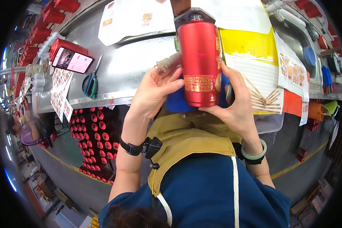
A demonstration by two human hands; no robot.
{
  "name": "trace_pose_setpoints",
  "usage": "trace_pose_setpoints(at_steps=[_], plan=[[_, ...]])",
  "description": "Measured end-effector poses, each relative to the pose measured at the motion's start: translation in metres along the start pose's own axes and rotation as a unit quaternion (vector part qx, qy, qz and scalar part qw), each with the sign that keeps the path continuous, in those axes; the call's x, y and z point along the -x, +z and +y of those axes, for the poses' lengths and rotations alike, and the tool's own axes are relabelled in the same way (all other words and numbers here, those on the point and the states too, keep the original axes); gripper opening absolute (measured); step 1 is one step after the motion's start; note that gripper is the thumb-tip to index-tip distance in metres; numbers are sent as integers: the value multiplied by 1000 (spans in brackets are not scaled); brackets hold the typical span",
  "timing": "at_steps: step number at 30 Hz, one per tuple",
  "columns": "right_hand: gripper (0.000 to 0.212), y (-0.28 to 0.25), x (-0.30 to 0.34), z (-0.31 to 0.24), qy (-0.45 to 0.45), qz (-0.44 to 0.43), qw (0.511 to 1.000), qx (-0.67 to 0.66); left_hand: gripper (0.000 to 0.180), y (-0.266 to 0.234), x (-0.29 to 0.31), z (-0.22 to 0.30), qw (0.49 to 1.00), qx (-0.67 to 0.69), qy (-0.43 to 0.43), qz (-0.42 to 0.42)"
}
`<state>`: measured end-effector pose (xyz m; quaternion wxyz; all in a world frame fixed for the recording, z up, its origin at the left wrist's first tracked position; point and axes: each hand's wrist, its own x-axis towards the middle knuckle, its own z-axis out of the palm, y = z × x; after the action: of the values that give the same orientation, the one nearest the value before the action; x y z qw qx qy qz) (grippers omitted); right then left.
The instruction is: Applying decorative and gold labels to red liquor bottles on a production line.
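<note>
A glossy red bottle (200,45) with gold patterned decals lies in front of me, its threaded neck pointing away. My right hand (235,99) grips its lower right side, thumb near the base and fingers along the edge. At the bottle's left side is my left hand (157,85), its thumb against the red surface and its fingers curled. A ribbed pale cover (167,64) sits on one finger of that hand. Some fingertips are hidden by the bottle. A grey metal piece (211,14) shows around the neck, and blue material (178,102) shows beneath the bottle.
On the metal bench, green-handled scissors (89,84) lie near a phone (72,60) propped against a red container. Decal sheets (292,72) and gold strips (268,99) lie right. Many red bottles (97,136) stand below left. Another person (26,127) is at far left.
</note>
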<state>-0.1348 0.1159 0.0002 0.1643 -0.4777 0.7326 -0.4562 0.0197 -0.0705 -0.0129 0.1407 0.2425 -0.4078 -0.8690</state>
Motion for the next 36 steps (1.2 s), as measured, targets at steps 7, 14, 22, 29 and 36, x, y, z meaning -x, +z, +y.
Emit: trace_pose_setpoints(at_steps=[7,14,22,29,36], plan=[[100,-2,1,-3,30,-18,999,-10,75,3,1,-2,1000,0,9,1],[96,-10,1,-6,93,-27,992,-84,72,23,18,-1,990,-95,78,70],[60,-3,-10,0,205,9,928,-312,43,61,28,4,963,-207,142,97],[57,-8,-15,-2,233,-12,908,-347,48,86,31,12,976,-168,142,6],[62,-7,-13,-1,226,-14,919,-322,47,65,34,7,970,-157,161,89]])
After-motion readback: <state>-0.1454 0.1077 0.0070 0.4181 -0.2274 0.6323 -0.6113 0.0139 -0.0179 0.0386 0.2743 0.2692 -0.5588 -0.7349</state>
